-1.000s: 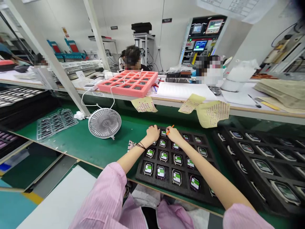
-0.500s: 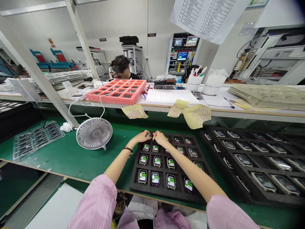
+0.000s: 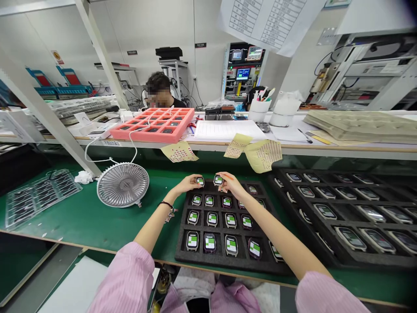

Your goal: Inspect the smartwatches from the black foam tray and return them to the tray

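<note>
A black foam tray lies before me, its pockets holding several square smartwatch bodies with lit green-and-white screens. Above its far left corner my left hand pinches a watch body between thumb and fingers. My right hand grips a second watch body just to the right, screen facing me. An orange, pen-like thing also shows at the right hand's fingers; its full shape is hidden. One watch body sits in the tray's near row.
More foam trays of watches are stacked at the right. A grey fan and a clear blister tray stand left. The shelf ahead carries a pink foam tray, papers and hanging yellow sticker sheets. A co-worker sits beyond.
Both hands have come up from the tray's far row, each with a watch body whose lit screen now shows. They have moved slightly apart. The view has shifted a little right.
</note>
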